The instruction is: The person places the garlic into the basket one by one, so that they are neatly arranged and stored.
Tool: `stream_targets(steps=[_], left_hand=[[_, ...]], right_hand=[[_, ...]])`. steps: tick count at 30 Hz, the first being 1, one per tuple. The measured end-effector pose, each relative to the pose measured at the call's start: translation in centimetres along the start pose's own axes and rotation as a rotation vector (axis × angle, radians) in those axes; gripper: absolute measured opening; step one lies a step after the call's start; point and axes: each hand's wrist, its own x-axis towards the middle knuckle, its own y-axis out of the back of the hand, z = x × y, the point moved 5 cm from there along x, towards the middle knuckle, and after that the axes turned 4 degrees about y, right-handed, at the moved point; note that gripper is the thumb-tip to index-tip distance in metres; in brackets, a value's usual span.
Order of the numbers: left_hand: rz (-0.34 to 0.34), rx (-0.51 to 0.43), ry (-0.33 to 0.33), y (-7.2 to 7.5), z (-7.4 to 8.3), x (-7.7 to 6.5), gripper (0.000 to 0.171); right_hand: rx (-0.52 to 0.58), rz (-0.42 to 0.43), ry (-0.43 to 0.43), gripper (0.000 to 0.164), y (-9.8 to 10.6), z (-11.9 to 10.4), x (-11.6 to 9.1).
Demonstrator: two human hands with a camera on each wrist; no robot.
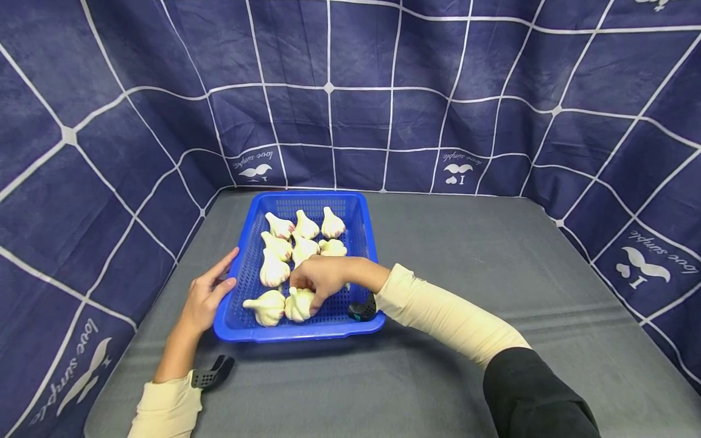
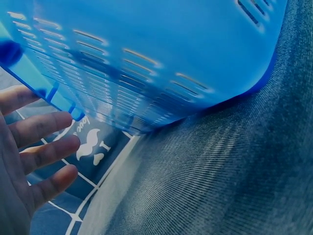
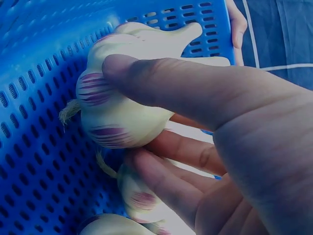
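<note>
Toward the left of the grey tabletop stands a blue plastic basket (image 1: 303, 334) with slotted walls, holding several white garlic bulbs (image 1: 275, 269). My right hand (image 1: 328, 274) reaches into its front part and holds one garlic bulb (image 3: 117, 125) between thumb and fingers. Purple streaks and a tuft of roots show on that bulb in the right wrist view. Another bulb (image 1: 268, 308) lies just left of it. My left hand (image 1: 204, 296) touches the basket's left rim; its fingers (image 2: 44, 128) are spread and fairly straight in the left wrist view.
A grey cloth (image 1: 454, 255) covers the table, extending right of the basket and in front of it. Dark blue curtains (image 1: 361, 115) with white grid lines rise behind and at both sides. Dark wrist devices (image 1: 213, 373) are worn at both cream sleeves.
</note>
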Motion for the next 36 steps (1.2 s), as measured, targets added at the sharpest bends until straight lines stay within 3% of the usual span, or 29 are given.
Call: stream_targets(steps=[8,15,21,27,32,36], left_hand=[[-0.01,0.01,0.001,-0.1,0.1,0.1,0.049],[-0.014,0.001,0.003,-0.2,-0.1,0.2,0.049],[0.001,-0.017,-0.004,-0.1,-0.1,0.0,0.049],[0.004,-0.04,0.006,-0.7,0.0,0.1,0.05],[0.035,-0.033,-0.008,-0.7,0.1,0.1,0.05],[0.056,-0.041,-0.034,-0.2,0.7,0.2,0.052]], right_hand=[[0.001,-0.01,-0.05,0.048,-0.2,0.2,-0.1],[0.116,0.007,-0.126,0.071,1.1,0.3,-1.0],[0.157,0.068,-0.145,0.066,3.3,0.5,-2.8],[0.159,0.211,-0.103,0.056,5.1,1.9,-6.7],[0.115,0.423,-0.092,0.046,6.5,3.9,-11.7],[0.1,0.586,-0.149,0.038,6.7,6.1,-16.1]])
